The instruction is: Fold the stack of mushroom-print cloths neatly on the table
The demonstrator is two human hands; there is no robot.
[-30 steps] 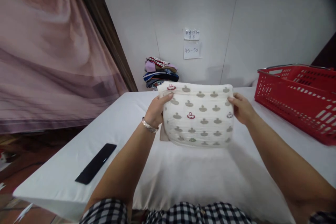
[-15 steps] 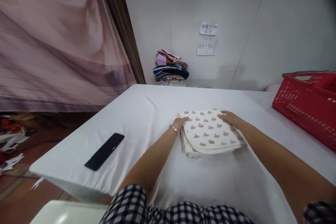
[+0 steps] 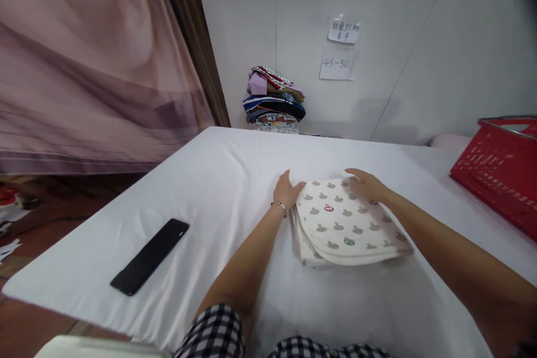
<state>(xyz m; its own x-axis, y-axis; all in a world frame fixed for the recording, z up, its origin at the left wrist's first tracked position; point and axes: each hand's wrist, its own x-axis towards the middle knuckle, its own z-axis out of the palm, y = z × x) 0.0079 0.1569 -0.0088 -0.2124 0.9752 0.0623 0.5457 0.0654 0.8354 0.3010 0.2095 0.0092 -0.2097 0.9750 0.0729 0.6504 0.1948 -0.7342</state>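
cloth (image 3: 338, 221) lies folded, far corners at the fingers (image 3: 286, 178)

Lies flat on the white-covered counter (image 3: 201, 196), toward 4 o'clock from the middle of the view, as a folded cloth (image 3: 338, 218). Is off-white, printed with rows of grey-beige mushroom-like motifs, with a red one toward 10 o'clock and a green one toward 6 o'clock. Is stacked in layers, with edges not quite aligned toward 8 o'clock; curves round at the uppermost corner there, leaving lower layers exposed.
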